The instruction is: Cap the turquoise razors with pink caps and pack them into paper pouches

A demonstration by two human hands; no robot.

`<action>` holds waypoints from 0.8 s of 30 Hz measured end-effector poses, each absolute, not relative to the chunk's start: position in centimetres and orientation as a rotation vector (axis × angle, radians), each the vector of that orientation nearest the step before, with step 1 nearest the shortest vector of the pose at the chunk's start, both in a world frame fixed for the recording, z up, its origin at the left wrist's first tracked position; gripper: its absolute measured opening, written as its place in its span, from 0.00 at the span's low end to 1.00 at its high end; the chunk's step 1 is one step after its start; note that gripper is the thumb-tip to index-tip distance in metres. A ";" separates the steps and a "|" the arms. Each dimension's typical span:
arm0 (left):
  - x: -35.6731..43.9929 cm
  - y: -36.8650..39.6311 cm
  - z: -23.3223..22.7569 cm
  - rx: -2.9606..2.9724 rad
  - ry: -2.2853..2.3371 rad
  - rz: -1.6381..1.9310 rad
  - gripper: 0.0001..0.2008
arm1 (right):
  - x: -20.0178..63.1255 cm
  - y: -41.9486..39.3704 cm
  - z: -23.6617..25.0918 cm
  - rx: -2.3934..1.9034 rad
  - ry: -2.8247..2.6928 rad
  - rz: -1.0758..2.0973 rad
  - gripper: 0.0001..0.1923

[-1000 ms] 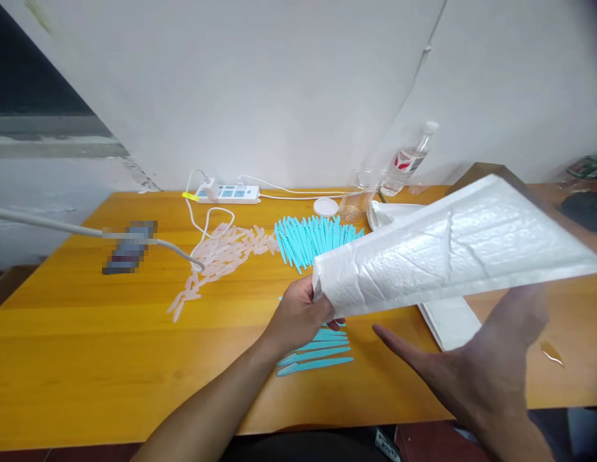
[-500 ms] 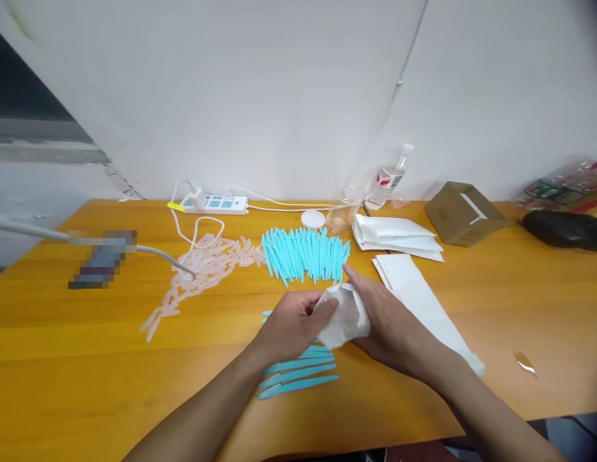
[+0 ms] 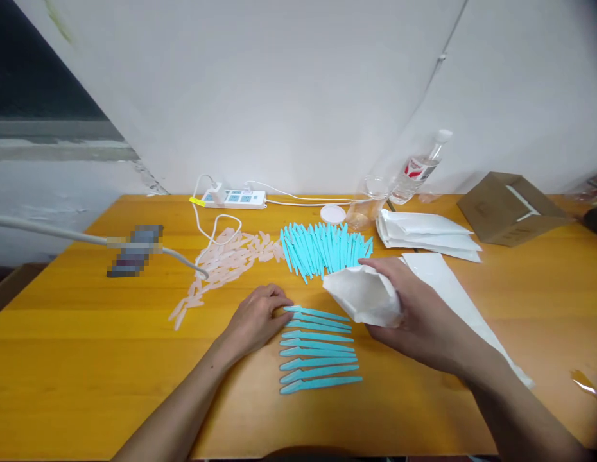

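My right hand (image 3: 414, 314) is wrapped round a white paper bag (image 3: 366, 292), its open mouth facing left and toward me. On the table below lies a column of turquoise eyebrow razors (image 3: 320, 353), side by side with their wider ends to the left. My left hand (image 3: 257, 317) rests at the top of this column, thumb and fingers closed at the left end of an upper razor. Behind both hands is a dense pile of more turquoise razors (image 3: 322, 249). Several pale pink slim pieces (image 3: 231, 260) lie scattered to its left.
White paper bags (image 3: 428, 234) lie stacked at right, with a long flat white one (image 3: 467, 314) nearer. Farther back stand a water bottle (image 3: 416, 173), a clear jar (image 3: 368, 205) and a cardboard box (image 3: 510, 208). A power strip (image 3: 235, 197), cables and a blurred phone (image 3: 135, 253) are left.
My left hand has let go of the white bag and moved down-left to the razor column. The right hand keeps the bag, its mouth now wider. The view has shifted left.
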State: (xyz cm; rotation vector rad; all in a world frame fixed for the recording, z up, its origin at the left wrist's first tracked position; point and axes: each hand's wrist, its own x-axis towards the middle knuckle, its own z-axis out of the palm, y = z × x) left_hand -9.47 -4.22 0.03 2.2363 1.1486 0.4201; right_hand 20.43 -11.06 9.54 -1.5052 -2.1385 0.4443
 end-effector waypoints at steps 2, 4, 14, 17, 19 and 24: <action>-9.0 -4.5 -0.1 2.211 1.116 0.439 0.05 | 20.0 -10.6 8.7 -1.417 -2.198 0.449 0.39; -8.9 -4.7 -0.1 2.162 1.085 0.441 0.06 | 19.5 -10.2 7.8 -1.357 -2.239 0.476 0.37; -22.0 -7.3 3.2 1.802 1.358 0.788 0.10 | 17.2 -7.7 3.6 -1.333 -2.414 0.663 0.34; -21.3 -7.5 5.2 1.915 1.291 0.710 0.07 | 16.7 -7.4 2.9 -1.328 -2.404 0.647 0.35; -17.7 -7.1 5.8 2.029 1.202 0.650 0.06 | 16.5 -7.4 2.7 -1.320 -2.397 0.640 0.32; -7.6 -6.1 4.1 2.143 0.936 0.802 0.06 | 16.5 -7.4 2.1 -1.238 -2.367 0.611 0.34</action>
